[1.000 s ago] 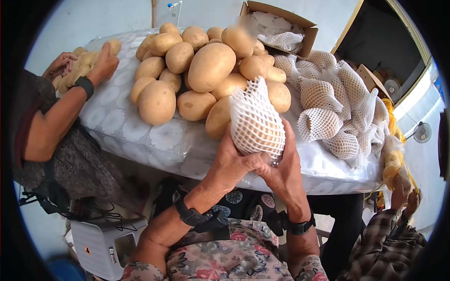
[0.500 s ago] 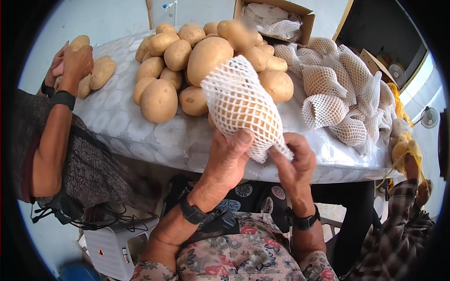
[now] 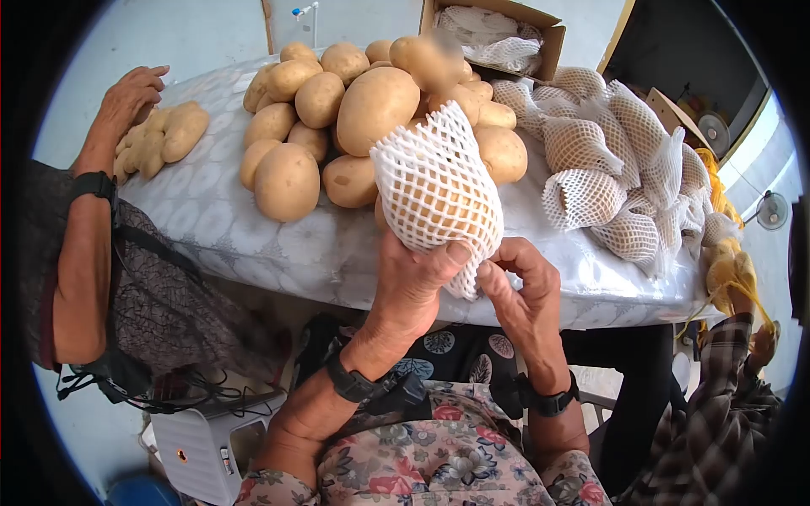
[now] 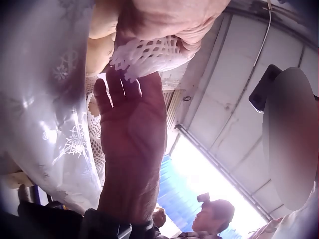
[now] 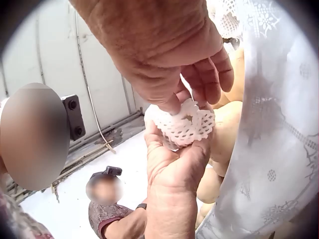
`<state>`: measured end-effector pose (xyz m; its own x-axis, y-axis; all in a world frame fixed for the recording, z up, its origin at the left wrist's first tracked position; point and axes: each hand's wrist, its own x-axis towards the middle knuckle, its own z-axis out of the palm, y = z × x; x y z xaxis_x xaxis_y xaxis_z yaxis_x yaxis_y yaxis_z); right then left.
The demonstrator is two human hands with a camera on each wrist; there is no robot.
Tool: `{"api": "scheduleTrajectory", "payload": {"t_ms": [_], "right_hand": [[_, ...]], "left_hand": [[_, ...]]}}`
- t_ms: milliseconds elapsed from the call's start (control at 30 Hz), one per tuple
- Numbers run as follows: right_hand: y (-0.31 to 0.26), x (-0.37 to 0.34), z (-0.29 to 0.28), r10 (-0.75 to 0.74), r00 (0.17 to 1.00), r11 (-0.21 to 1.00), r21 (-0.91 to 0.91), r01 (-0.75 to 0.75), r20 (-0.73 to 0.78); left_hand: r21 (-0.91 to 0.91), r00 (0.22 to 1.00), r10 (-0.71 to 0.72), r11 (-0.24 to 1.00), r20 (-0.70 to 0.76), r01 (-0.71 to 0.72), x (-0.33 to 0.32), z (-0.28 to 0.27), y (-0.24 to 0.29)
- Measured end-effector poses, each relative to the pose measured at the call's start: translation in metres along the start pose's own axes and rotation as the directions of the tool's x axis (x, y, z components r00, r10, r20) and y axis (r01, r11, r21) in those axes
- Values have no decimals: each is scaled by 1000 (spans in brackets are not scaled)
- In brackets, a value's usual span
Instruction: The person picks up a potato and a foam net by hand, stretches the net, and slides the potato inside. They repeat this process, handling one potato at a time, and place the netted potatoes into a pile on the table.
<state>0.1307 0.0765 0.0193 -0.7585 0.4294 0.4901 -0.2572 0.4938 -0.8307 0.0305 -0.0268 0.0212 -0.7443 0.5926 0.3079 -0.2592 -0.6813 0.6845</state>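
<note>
Above the near edge of a silvery patterned tablecloth (image 3: 329,253): one netted potato (image 3: 443,190), my left hand (image 3: 409,282) curled round it, my right hand (image 3: 531,295) pinching the lower end of its net (image 3: 466,280). On the cloth: bare potatoes (image 3: 375,110), heaped; wrapped ones (image 3: 582,148); open carton (image 3: 553,66). Behind: pale wall (image 3: 363,21).

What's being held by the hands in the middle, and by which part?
A net-wrapped potato: left hand grips its lower part, right hand pinches the near end of the net.

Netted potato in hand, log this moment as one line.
left hand: holds netted potato | right hand: pinches net's lower end | bare potatoes: piled on table
</note>
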Motion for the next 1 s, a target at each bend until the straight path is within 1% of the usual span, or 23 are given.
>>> {"api": "scheduleTrajectory", "payload": {"t_ms": [67, 167, 233, 267, 300, 333, 367, 400, 467, 500, 533, 567, 600, 633, 700, 733, 767, 800, 833, 867, 900, 933, 1000], "right_hand": [[3, 0, 2, -26, 1000, 999, -45, 26, -3], [4, -1, -2, 17, 998, 988, -154, -8, 58], [1, 3, -9, 108, 993, 987, -127, -101, 43], [-2, 5, -13, 151, 988, 983, -113, -146, 35], [-5, 7, -17, 171, 985, 983, 62, -171, 4], [-2, 10, -24, 162, 986, 935, 314, -165, 36], [-5, 11, -29, 161, 987, 908, 391, -154, 15], [-14, 14, -33, 165, 986, 874, 464, -142, -8], [-25, 29, -37, 147, 987, 875, 458, -159, 62], [-35, 39, -36, 130, 986, 881, 443, -165, 109], [-42, 47, -37, 111, 982, 888, 427, -168, 156], [-32, 53, -40, 75, 982, 911, 389, -138, 172], [-27, 56, -41, 72, 979, 927, 349, -136, 190], [-24, 60, -39, 72, 975, 942, 307, -136, 212], [-21, 61, -40, 79, 965, 959, 244, -142, 251], [-20, 59, -38, 105, 971, 947, 277, -164, 214], [-18, 57, -34, 135, 975, 932, 312, -185, 177], [-15, 55, -31, 166, 976, 914, 349, -206, 139], [-10, 53, -28, 98, 992, 924, 363, -121, 82], [-7, 53, -25, 87, 996, 924, 369, -94, 36], [-4, 54, -24, 74, 997, 925, 374, -65, -10], [-3, 55, -22, 55, 997, 927, 375, -29, -59], [0, 55, -20, 29, 995, 913, 407, 14, -99]], "left_hand": [[21, 999, -14, 1000, 41, 13, 0, -4, -2], [122, 991, -18, 993, 129, 2, 2, -10, -1], [222, 986, -27, 975, 167, -11, 0, -8, 2], [262, 983, 28, 962, 179, -75, -1, -9, 1], [298, 977, 83, 944, 194, -139, -1, -8, -1], [331, 969, 135, 922, 209, -200, 0, -6, -1], [323, 966, 142, 923, 215, -208, -1, -3, 0], [423, 954, 187, 864, 233, -272, -2, -3, -2], [595, 918, 268, 700, 293, -394, 1, -1, -8], [570, 928, 254, 735, 272, -368, 3, 2, -12], [635, 908, 277, 650, 314, -418, 6, 2, -14], [689, 885, 298, 556, 357, -465, 11, 2, -15], [733, 861, 319, 454, 397, -506, 16, 2, -18], [720, 838, 341, 433, 427, -543, 20, 4, -21], [764, 871, 312, 424, 381, -486, 24, 3, -31], [787, 887, 293, 418, 357, -454, 25, 2, -35], [795, 922, 220, 467, 318, -386, 24, -1, -37], [790, 909, 228, 451, 348, -415, 26, -1, -37], [785, 897, 233, 434, 375, -441, 28, -1, -38], [780, 886, 236, 421, 398, -463, 28, -1, -38], [788, 902, 199, 439, 383, -432, 28, 2, -37], [792, 901, 203, 430, 383, -433, 28, 2, -38], [798, 898, 214, 412, 384, -440, 29, 3, -40]]}}
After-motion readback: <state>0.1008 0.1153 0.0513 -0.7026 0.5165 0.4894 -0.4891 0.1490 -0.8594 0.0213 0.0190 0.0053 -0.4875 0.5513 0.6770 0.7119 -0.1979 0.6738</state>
